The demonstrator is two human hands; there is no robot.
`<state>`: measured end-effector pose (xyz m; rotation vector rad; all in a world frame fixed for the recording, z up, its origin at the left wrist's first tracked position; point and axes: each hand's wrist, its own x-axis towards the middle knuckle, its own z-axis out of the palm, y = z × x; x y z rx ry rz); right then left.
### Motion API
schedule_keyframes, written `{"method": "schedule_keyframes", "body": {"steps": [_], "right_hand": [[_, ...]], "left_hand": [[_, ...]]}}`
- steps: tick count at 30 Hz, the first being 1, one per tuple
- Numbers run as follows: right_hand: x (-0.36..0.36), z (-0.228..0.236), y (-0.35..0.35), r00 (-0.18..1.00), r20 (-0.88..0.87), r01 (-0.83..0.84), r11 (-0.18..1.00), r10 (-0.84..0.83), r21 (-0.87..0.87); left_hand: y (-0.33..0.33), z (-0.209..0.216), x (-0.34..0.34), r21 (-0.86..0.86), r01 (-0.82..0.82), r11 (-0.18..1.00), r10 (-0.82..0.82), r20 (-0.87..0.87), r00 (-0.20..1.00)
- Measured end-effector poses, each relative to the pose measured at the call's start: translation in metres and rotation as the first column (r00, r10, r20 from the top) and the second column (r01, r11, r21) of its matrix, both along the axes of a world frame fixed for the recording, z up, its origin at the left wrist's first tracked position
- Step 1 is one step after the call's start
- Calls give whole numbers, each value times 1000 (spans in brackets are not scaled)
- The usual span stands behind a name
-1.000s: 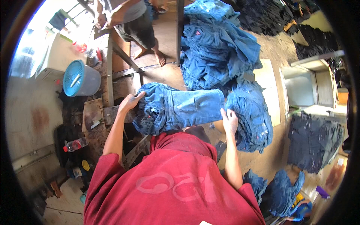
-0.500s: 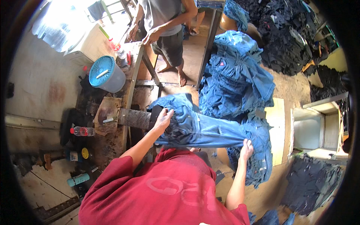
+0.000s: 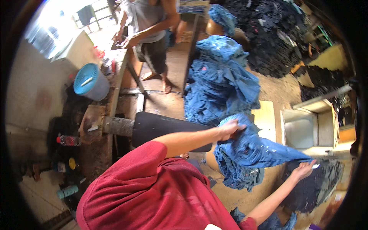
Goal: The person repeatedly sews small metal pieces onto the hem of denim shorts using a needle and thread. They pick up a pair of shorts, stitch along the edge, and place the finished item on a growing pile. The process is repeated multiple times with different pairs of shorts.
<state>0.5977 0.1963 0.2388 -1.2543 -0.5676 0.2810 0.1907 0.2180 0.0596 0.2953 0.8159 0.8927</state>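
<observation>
— Where is the crumpled blue denim garment [image 3: 264,151]?
— Stretched between the hands, partly over the low folded blue denim pile [image 3: 239,174]. The left hand [image 3: 230,129] grasps its bunched end, the right hand [image 3: 304,170] its narrow tip.
— How best to handle it?
— I'd keep even tension, so folds don't twist.
— Obstacles?
— The long black board [image 3: 165,128] leftward; the tall blue denim heap [image 3: 222,84] beyond.
</observation>
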Motion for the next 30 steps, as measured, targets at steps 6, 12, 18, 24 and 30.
{"method": "schedule_keyframes", "body": {"steps": [6, 12, 18, 24, 30], "right_hand": [[74, 155, 30, 997, 58, -59, 973, 48, 222], [87, 203, 92, 923, 16, -376, 892, 385, 252], [40, 56, 128, 829, 101, -479, 791, 550, -381], [-1, -205, 41, 464, 399, -23, 461, 791, -887], [-20, -330, -53, 100, 506, -6, 509, 857, -861]], "left_hand": [[163, 185, 59, 434, 26, 901, -173, 303, 937], [240, 319, 17, 647, -134, 751, 26, 174, 984], [247, 268, -99, 807, -48, 589, 542, -350, 764], [128, 94, -240, 703, 124, 701, 540, -635, 552], [-31, -32, -271, 444, 148, 883, 383, -867, 318]]}}
